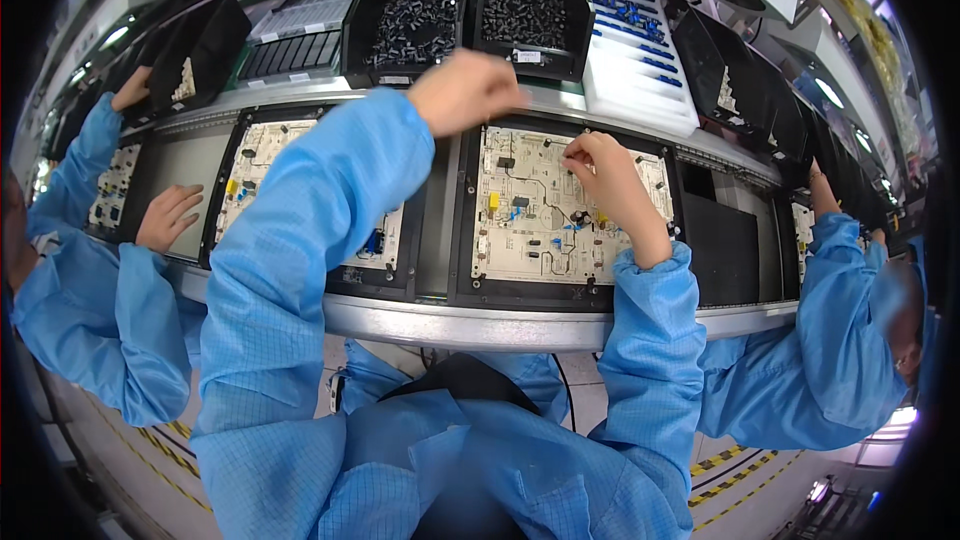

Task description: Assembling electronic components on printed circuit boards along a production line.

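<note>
My left hand (468,92) is smeared by motion, raised just in front of two black bins. Whether its fingers hold anything cannot be made out. The left bin's small black components (412,30) lie in a loose heap, as do the right bin's black components (525,5). Over a cream circuit board (510,262), my right hand (610,180) has its thumb and fingertips pinched together near the upper middle. Anything between them is too small to make out. The board lies flat in a black carrier frame (530,297) and bears yellow, blue and black parts.
A white foam tray (640,105) with blue components stands behind the board. Another board (262,145) lies to the left, partly behind my left sleeve. Co-workers in blue sit on both sides; the left one's hand (168,218) is near that board. A metal rail (470,328) edges the bench.
</note>
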Demonstrator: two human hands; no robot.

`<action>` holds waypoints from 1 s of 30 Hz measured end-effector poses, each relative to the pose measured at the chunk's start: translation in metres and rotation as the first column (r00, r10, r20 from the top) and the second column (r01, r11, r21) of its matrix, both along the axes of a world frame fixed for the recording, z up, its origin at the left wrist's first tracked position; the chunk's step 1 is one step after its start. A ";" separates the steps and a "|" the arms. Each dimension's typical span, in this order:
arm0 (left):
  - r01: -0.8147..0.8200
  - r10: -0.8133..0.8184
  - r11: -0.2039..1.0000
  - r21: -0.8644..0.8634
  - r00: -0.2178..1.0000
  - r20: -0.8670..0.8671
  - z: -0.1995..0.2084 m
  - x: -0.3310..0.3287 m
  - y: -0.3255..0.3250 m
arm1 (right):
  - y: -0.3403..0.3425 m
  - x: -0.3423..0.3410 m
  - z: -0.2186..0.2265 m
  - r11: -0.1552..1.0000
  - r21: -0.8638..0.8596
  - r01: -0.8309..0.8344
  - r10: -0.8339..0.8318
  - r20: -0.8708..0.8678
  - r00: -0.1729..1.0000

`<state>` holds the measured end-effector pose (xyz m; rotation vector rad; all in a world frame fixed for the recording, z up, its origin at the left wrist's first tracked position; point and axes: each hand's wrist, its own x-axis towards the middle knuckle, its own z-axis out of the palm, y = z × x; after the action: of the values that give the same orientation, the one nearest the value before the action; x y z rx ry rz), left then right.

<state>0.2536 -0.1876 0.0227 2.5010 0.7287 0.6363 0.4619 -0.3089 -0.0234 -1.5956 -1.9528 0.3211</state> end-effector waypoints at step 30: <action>-0.341 0.416 0.908 0.242 0.793 -0.445 -0.024 -0.024 0.099 | 0.000 -0.012 -0.008 1.000 -0.024 0.016 -0.018 -0.103 0.995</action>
<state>0.2294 -0.0888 -0.0009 2.7036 1.4507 0.1697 0.4504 -0.3086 -0.0312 -1.5779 -1.8634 0.4128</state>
